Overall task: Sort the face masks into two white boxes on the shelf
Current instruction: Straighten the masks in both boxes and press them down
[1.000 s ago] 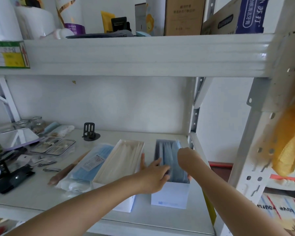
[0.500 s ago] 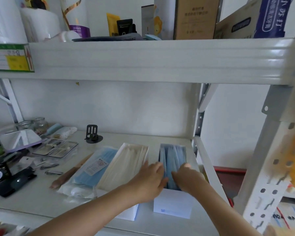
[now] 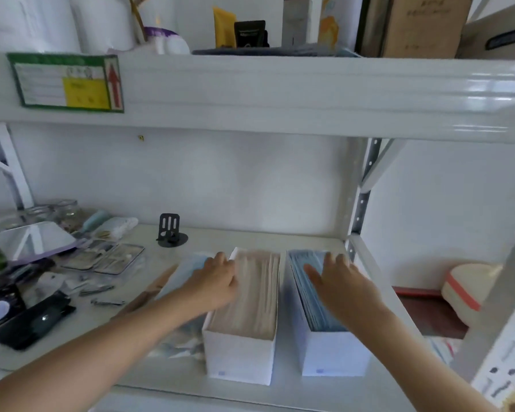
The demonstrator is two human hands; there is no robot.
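Head view: we have white masks (image 3: 251, 289) in the left box (image 3: 238, 356), blue masks (image 3: 308, 288) in the right box (image 3: 333, 352), left hand (image 3: 211, 282) and right hand (image 3: 339, 285) flat, open, gripping nothing; the bagged blue masks (image 3: 180, 270) beside them look unsorted.

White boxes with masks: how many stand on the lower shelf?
2. The left box holds cream masks, with the left hand at its left edge. The right box holds blue masks under the right hand. No others visible.
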